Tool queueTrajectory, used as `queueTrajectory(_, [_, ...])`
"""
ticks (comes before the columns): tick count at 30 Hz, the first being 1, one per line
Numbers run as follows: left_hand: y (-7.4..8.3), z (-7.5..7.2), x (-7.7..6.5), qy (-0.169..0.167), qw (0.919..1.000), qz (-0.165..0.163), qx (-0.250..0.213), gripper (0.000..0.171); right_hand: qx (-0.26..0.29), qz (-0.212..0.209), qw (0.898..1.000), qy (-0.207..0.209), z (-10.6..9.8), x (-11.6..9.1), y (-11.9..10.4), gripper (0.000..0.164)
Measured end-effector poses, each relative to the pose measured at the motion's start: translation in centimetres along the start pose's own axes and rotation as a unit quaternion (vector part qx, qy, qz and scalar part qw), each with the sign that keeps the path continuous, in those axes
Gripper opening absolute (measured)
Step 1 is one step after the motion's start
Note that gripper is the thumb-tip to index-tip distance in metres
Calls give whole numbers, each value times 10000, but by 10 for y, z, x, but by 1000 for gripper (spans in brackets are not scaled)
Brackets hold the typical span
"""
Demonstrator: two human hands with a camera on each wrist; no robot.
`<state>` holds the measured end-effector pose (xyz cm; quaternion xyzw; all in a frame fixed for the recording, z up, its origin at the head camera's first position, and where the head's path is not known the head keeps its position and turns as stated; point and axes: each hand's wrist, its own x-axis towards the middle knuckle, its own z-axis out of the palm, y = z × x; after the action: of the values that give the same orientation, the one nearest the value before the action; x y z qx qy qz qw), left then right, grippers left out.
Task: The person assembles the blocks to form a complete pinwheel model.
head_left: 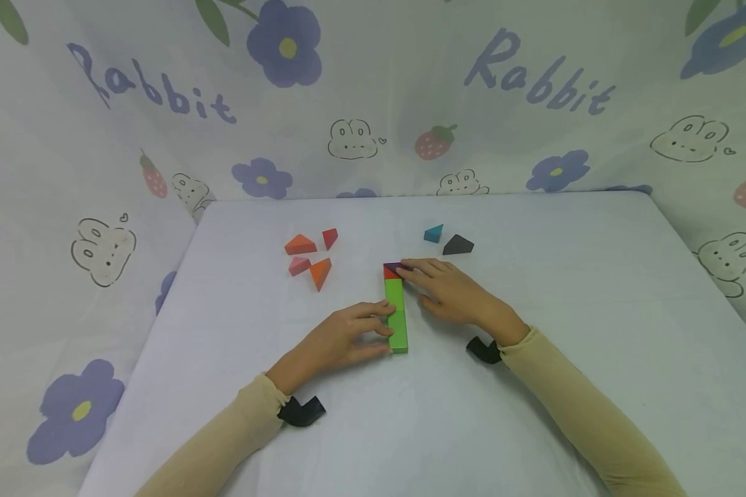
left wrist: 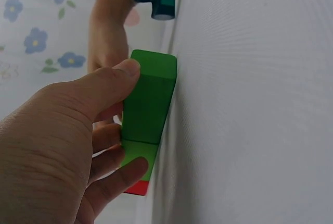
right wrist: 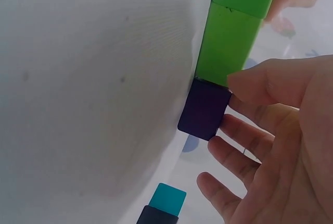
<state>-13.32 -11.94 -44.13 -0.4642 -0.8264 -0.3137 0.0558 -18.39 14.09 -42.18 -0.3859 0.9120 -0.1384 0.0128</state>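
Two green blocks, the near one (head_left: 398, 335) and the far one (head_left: 394, 291), lie end to end in a column. At its far end a red triangular block (head_left: 389, 274) sits against a dark purple triangular block (right wrist: 204, 109). My left hand (head_left: 348, 334) rests along the column's left side. Its thumb touches the near green block by its end, and its other fingertips lie farther along. Reaching in from the right, my right hand (head_left: 450, 291) has loosely extended fingers at the purple block. Its thumb lies close to the joint between purple and green.
Left of the column lie two orange blocks (head_left: 301, 244) (head_left: 320, 273), a red block (head_left: 330, 238) and a pink block (head_left: 299, 266). A teal block (head_left: 433, 233) and a black block (head_left: 458, 244) sit at the back right. Patterned cloth (head_left: 373, 90) hangs behind the white table (head_left: 224, 386).
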Motion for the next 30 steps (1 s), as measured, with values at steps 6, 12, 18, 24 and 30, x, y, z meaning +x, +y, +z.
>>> queueTrajectory(6, [0, 0, 0, -17, 10000, -38, 9, 22, -2, 15, 10000, -10, -1, 0, 0, 58])
queueTrajectory(12, [0, 0, 0, 23, 10000, -3, 14, 22, 3, 31, 10000, -27, -1, 0, -1, 58])
queueTrajectory(18, [0, 0, 0, 58, 10000, 45, 22, 22, 44, -22, 10000, 37, -2, 0, -2, 56])
queueTrajectory(24, [0, 0, -1, 26, 10000, -13, -36, 23, 46, -33, 10000, 53, -2, 0, -2, 55])
queueTrajectory(30, [1, 0, -1, -26, 9999, -100, -31, 23, 57, -21, 10000, 26, -1, 0, -1, 55])
